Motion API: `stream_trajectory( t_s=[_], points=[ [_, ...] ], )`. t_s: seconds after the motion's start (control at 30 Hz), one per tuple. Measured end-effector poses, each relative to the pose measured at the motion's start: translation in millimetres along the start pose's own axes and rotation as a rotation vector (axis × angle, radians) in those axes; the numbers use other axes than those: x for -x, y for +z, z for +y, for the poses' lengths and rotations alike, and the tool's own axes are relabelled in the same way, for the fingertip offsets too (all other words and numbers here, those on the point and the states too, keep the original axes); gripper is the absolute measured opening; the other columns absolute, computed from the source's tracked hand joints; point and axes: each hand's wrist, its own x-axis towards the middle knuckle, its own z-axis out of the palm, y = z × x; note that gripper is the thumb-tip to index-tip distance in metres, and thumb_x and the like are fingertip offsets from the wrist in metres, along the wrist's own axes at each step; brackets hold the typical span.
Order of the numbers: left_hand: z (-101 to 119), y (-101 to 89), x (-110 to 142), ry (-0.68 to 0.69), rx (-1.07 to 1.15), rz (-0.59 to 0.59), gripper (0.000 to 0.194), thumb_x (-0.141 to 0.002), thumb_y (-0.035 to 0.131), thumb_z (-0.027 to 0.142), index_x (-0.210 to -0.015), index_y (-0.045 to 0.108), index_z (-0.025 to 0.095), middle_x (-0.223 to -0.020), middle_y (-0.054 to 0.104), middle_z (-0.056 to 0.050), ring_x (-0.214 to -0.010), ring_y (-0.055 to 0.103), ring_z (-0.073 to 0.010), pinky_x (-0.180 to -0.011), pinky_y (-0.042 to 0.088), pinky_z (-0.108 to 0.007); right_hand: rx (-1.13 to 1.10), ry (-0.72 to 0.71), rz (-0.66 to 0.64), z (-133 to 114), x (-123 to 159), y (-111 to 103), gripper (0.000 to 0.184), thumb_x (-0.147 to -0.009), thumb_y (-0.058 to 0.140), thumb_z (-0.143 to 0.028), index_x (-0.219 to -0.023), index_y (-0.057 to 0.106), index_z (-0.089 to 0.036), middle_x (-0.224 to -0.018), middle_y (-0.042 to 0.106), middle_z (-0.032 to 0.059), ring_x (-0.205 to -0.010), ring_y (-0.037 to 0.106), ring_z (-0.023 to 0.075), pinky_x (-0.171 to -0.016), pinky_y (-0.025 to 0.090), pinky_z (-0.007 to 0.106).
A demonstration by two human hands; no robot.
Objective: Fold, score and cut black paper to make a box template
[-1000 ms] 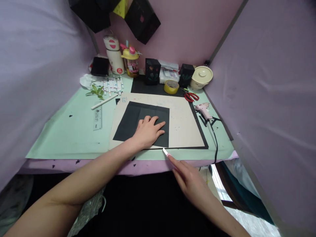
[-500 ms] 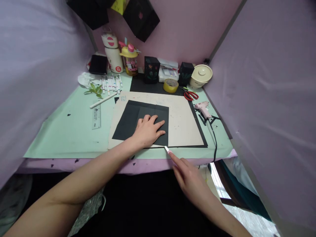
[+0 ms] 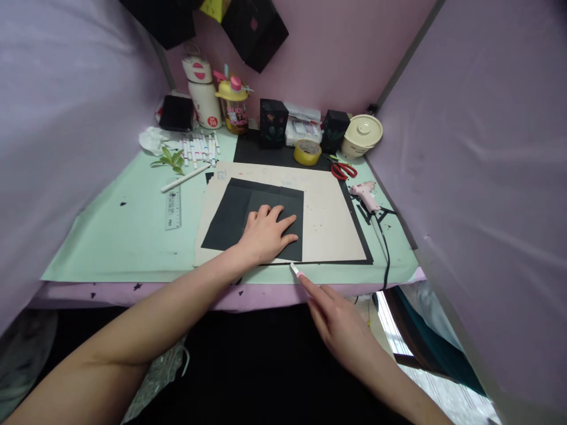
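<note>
My left hand (image 3: 267,234) lies flat with spread fingers on a sheet of black paper (image 3: 225,218), pressing on its right half. Faint fold lines run across the sheet. Under it is a beige board (image 3: 334,224) with a black sheet showing along its right and front edges. My right hand (image 3: 334,316) is wrapped round a pink craft knife (image 3: 300,275), most of its handle hidden by the fingers. The pale blade points up and left, its tip at the board's front edge, just below the black paper's lower right corner.
Left of the board lie a clear ruler (image 3: 173,211), a white pen (image 3: 185,178), a leafy sprig (image 3: 169,159) and several markers (image 3: 199,147). Behind stand bottles (image 3: 205,103), black boxes (image 3: 273,124) and yellow tape (image 3: 307,152). Red scissors (image 3: 344,172) and a corded glue gun (image 3: 365,195) lie right.
The knife and my right hand have shifted slightly left along the board's front edge. My left hand and the black paper stay in place.
</note>
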Motion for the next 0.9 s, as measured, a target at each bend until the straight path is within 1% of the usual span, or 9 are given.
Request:
stream_trajectory(
  t_s=[0.23,0.4,0.6,0.67,0.77,0.83,0.9],
  points=[
    [0.2,0.9,-0.1,0.004,-0.016,0.013,0.054,-0.097,0.039,0.057,-0.143,0.048,0.032,-0.148,0.042,-0.010,-0.127,0.036,-0.0364,-0.096,0.035,-0.049,0.012,0.002,-0.001,0.7,-2.5,2.2,0.054,-0.098,0.037,-0.017,-0.151,0.034,-0.026,-0.098,0.065,0.0084,-0.082,0.064,0.0215,-0.074,0.053,0.038],
    [0.5,0.3,0.0,0.006,-0.030,0.014,0.053,-0.097,0.040,0.057,-0.143,0.048,0.032,-0.148,0.042,-0.010,-0.127,0.037,-0.0363,-0.096,0.037,-0.049,0.030,-0.004,0.020,2.0,-4.4,2.5,0.053,-0.098,0.036,-0.017,-0.151,0.036,-0.024,-0.095,0.065,0.0088,-0.080,0.064,0.0213,-0.073,0.053,0.037],
    [1.1,-1.7,0.5,0.011,-0.009,0.003,0.055,-0.096,0.041,0.057,-0.144,0.047,0.030,-0.150,0.041,-0.011,-0.131,0.037,-0.0368,-0.100,0.036,-0.051,0.110,0.051,0.026,-0.5,-4.3,1.5,0.051,-0.099,0.035,-0.018,-0.150,0.037,-0.021,-0.096,0.064,0.0096,-0.077,0.064,0.0215,-0.070,0.051,0.035],
    [1.0,-0.5,0.3,0.026,0.012,-0.010,0.057,-0.096,0.042,0.055,-0.145,0.046,0.026,-0.154,0.037,-0.012,-0.138,0.031,-0.0362,-0.106,0.032,-0.051,0.158,0.072,0.011,-2.1,-4.7,0.5,0.052,-0.098,0.035,-0.018,-0.150,0.037,-0.020,-0.094,0.064,0.0096,-0.074,0.063,0.0212,-0.066,0.049,0.033],
    [0.6,3.8,-0.5,0.077,0.040,-0.048,0.060,-0.098,0.039,0.050,-0.149,0.040,0.018,-0.160,0.026,-0.012,-0.148,0.018,-0.0312,-0.117,0.021,-0.047,0.213,0.094,-0.020,-4.5,-5.5,-1.8,0.053,-0.098,0.034,-0.018,-0.151,0.035,-0.020,-0.091,0.064,0.0093,-0.069,0.063,0.0201,-0.061,0.046,0.031],
    [0.6,6.9,-1.1,0.099,0.046,-0.072,0.060,-0.099,0.037,0.047,-0.150,0.036,0.014,-0.161,0.023,-0.012,-0.150,0.015,-0.0283,-0.120,0.016,-0.045,0.244,0.109,-0.045,-6.1,-6.1,-3.3,0.054,-0.098,0.034,-0.018,-0.152,0.033,-0.020,-0.091,0.064,0.0091,-0.067,0.062,0.0199,-0.059,0.045,0.030],
    [0.8,8.8,-1.6,0.099,0.039,-0.083,0.061,-0.100,0.036,0.047,-0.151,0.035,0.014,-0.161,0.023,-0.012,-0.150,0.015,-0.0276,-0.121,0.015,-0.045,0.270,0.125,-0.071,-8.1,-6.7,-4.4,0.055,-0.098,0.033,-0.018,-0.153,0.031,-0.020,-0.091,0.064,0.0093,-0.066,0.062,0.0200,-0.058,0.043,0.030]
  ],
)
